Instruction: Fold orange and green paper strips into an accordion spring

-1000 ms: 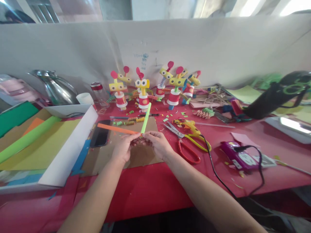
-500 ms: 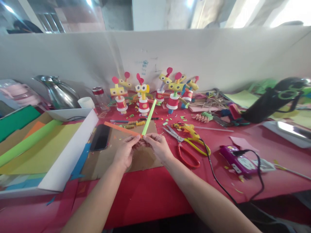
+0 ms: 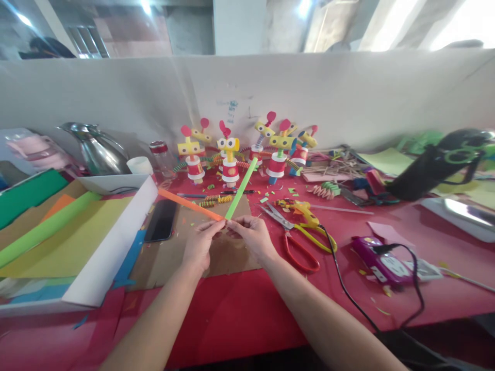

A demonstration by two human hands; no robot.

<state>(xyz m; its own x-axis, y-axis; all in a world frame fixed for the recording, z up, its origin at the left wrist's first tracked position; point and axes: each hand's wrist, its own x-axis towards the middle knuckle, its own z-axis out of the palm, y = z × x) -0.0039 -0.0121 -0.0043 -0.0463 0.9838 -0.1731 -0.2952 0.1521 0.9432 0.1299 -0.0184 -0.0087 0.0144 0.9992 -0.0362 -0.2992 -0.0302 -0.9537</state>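
Over the big red table (image 3: 232, 309), I have my arms stretched out. On it, to my left, is the white box (image 3: 112, 247) of colored paper, and between that and the scissors (image 3: 287, 225) lies the flat cardboard (image 3: 232, 260). Some paper dolls (image 3: 230, 170) stand behind it, near the wall.

Both hands are above the cardboard. My left hand (image 3: 199, 247) is pinched narrow on the near end of the orange strip (image 3: 189, 204). My right hand (image 3: 253, 237) is pinched narrow too, right beside it, on the low end of the green strip (image 3: 242, 189). The strips meet at my fingertips and spread apart like a V. My fingers hide the meeting spot, so I can't tell if it is stuck or folded.

I think the ends could slip apart if I pinch too softly, since I hold just a little bit of them. If I pull one side harder, they could go crooked or rip. The long loose ends could bend if they bump the little coils (image 3: 224, 199) or the dolls.

Half a second ago, the green strip stood a bit straighter; now its tip leans more to the right. The orange one slopes up a little more. The dolls stay put.
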